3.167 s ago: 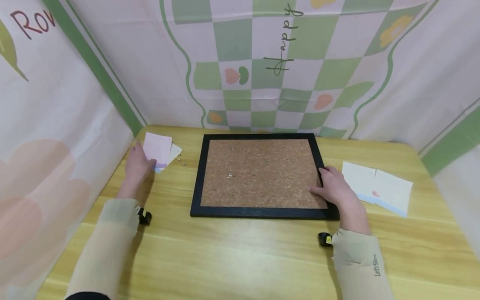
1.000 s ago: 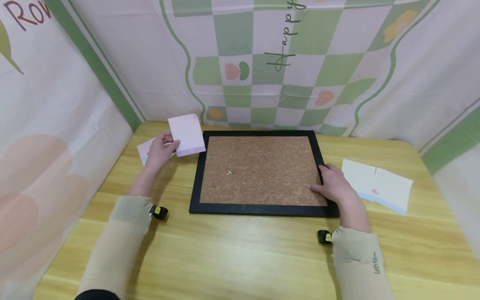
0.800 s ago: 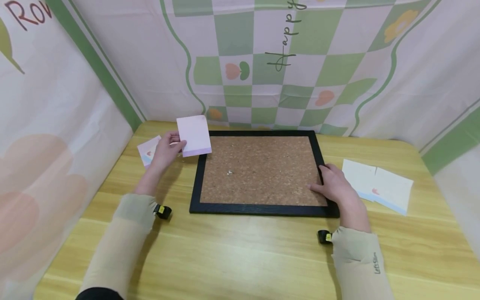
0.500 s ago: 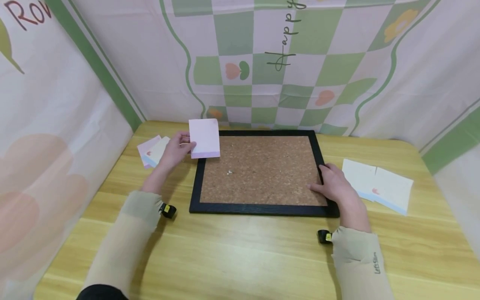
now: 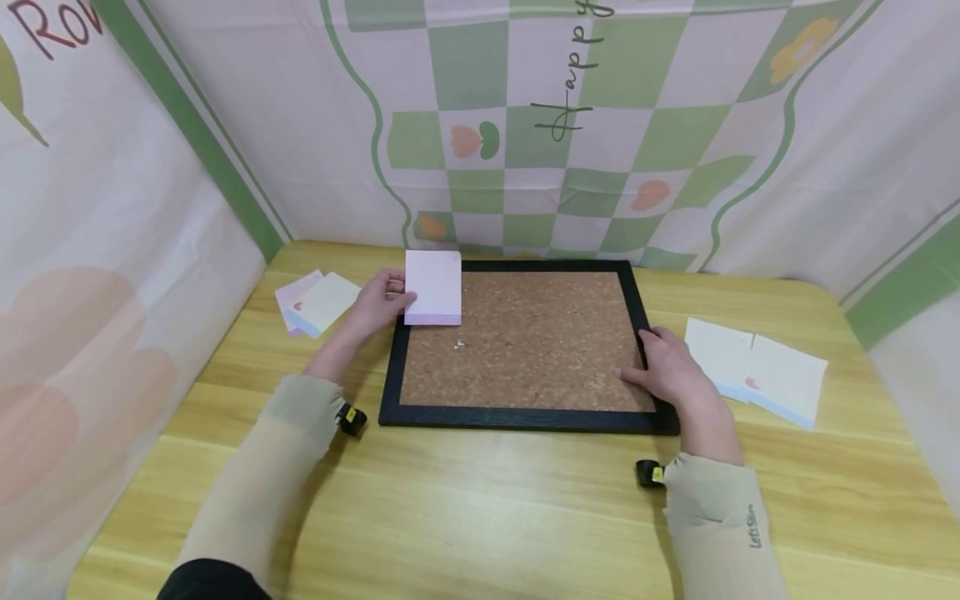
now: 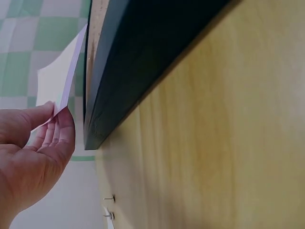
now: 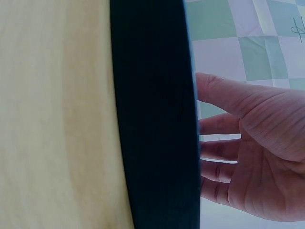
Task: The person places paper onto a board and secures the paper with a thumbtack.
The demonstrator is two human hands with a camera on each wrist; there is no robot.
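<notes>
My left hand (image 5: 377,302) pinches a lilac note sheet (image 5: 432,286) by its lower left side, thumb in front and fingers behind. The sheet is over the upper left corner of a black-framed cork board (image 5: 528,421). In the left wrist view the same sheet (image 6: 61,78) stands tilted beside the black frame (image 6: 121,76), bending a little. On the board's right side rests my right hand (image 5: 670,367), its thumb reaching onto the cork. The right wrist view has the fingers (image 7: 220,150) fairly straight, their tips hidden past the frame's edge (image 7: 157,119).
Left of the board lie a cream note sheet (image 5: 324,302) and a lilac one partly under it. Two metal thumbtacks (image 6: 110,215) are near them. Cream sheets (image 5: 787,375) lie at the right. Small shiny bits (image 5: 460,344) sit on the cork. A patterned curtain (image 5: 540,142) hangs behind.
My left hand has lifted the lilac sheet from the pile at the left and carried it rightward over the board's corner, lowering slightly of late. My right hand stays on the board.
</notes>
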